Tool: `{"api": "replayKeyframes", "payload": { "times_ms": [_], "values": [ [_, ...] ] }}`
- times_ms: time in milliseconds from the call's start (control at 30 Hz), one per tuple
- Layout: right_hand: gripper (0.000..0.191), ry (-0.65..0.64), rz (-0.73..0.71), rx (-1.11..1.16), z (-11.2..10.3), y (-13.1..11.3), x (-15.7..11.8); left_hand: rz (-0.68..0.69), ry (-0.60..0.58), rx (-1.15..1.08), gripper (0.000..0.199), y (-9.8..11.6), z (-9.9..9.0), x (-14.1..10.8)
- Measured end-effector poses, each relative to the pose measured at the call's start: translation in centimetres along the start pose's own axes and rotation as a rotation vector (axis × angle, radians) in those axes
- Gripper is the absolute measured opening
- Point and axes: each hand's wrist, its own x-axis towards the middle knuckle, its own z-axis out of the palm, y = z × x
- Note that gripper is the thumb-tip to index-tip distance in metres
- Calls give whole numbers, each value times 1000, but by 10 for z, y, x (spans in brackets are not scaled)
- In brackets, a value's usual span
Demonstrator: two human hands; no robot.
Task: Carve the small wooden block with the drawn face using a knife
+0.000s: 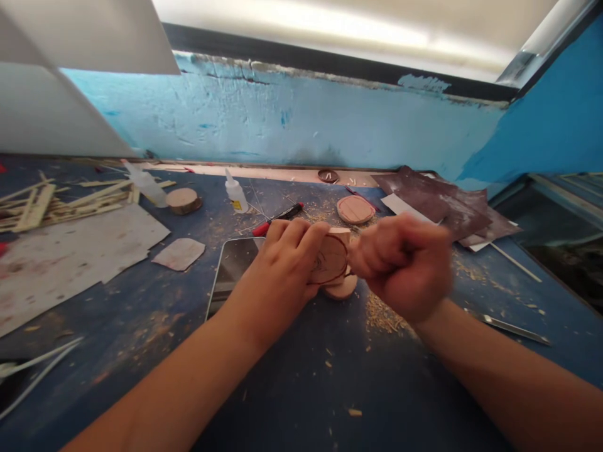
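My left hand (287, 263) is closed round a flat wooden piece (330, 258) with a dark curved outline and drawn lines on its face. At the piece's right edge is my right hand (402, 263), curled into a fist and slightly blurred; what it grips is hidden. Beneath the held piece a round wood slice (342, 287) lies on the blue table (282, 389). Another round slice with a red outline (355, 209) rests behind the hands. Wood shavings (384, 315) are scattered below my right hand.
A phone or tablet (233, 267) lies beside my left wrist. Farther back are a red-black pen (277, 220), two glue bottles (236, 193) and a thick wood slice (183, 201). Wood strips (38, 204) lie left; sandpaper sheets (438, 201) and a metal blade (516, 329) lie right.
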Motion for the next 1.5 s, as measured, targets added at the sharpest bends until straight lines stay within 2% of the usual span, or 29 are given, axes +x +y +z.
{"api": "replayKeyframes", "payload": {
  "times_ms": [333,467,700,900,1100,1167,1233,1300,1400,1467,1500],
  "values": [
    [47,6,-7,-30,1,9,-6,-24,-17,-5,72,1,1,-1],
    [49,-6,-5,-32,1,4,-4,-51,-14,-7,74,1,0,-1],
    [51,-14,-19,-54,-9,12,-2,-24,-7,25,77,4,-2,-2],
    [46,20,-51,-156,-8,20,-11,-105,-38,-1,78,0,2,1],
    [46,54,-29,-491,-22,-2,-10,-188,-86,-146,88,-1,3,-5],
    [33,56,30,-689,-32,-8,-8,-195,-118,-248,92,3,5,-8],
    [18,20,100,-906,-42,-8,-7,-191,-174,-326,96,8,6,-10],
    [24,-53,162,-1096,-51,-4,-7,-197,-230,-357,93,10,4,-8],
    [15,-183,237,-1287,-57,4,-8,-258,-223,-308,74,2,-8,-1],
    [17,-248,271,-1366,-56,7,-9,-374,-112,-151,62,-11,-20,3],
    [19,-270,283,-1396,-55,7,-9,-464,-88,-23,63,-18,-26,3]
  ]
}}
